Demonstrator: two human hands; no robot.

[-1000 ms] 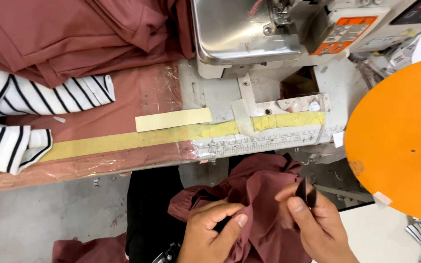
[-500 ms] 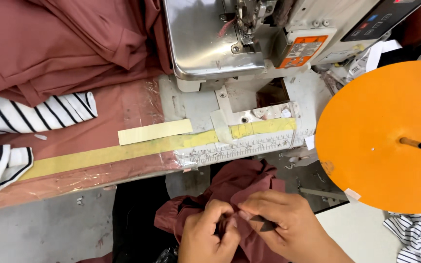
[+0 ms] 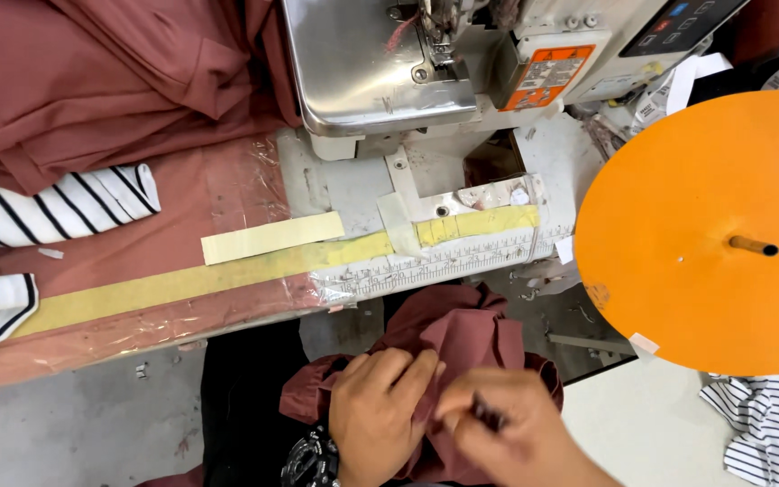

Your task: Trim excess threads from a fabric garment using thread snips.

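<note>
At the bottom centre of the frame, a bunched piece of maroon cloth [image 3: 466,338] lies in your lap, just below the table edge. Your left hand [image 3: 376,410] rests on it with the fingers curled down, pinching a fold of the cloth. Your right hand [image 3: 507,433], touching the left, is closed around a small dark tool [image 3: 489,417] held between thumb and forefinger; the tool is too blurred to identify. A dark wristwatch [image 3: 313,460] sits on your left wrist.

Above your hands, a strip of yellow tape [image 3: 182,284] runs across the table [image 3: 92,347], with a printed ruler [image 3: 444,266] beside it. A sewing machine [image 3: 380,68] fills the upper centre. A pile of the same maroon fabric [image 3: 92,72] lies at upper left, with striped black-and-white cloth [image 3: 56,212] at the left edge. A large orange disc [image 3: 705,225] with a central peg takes up the right side.
</note>
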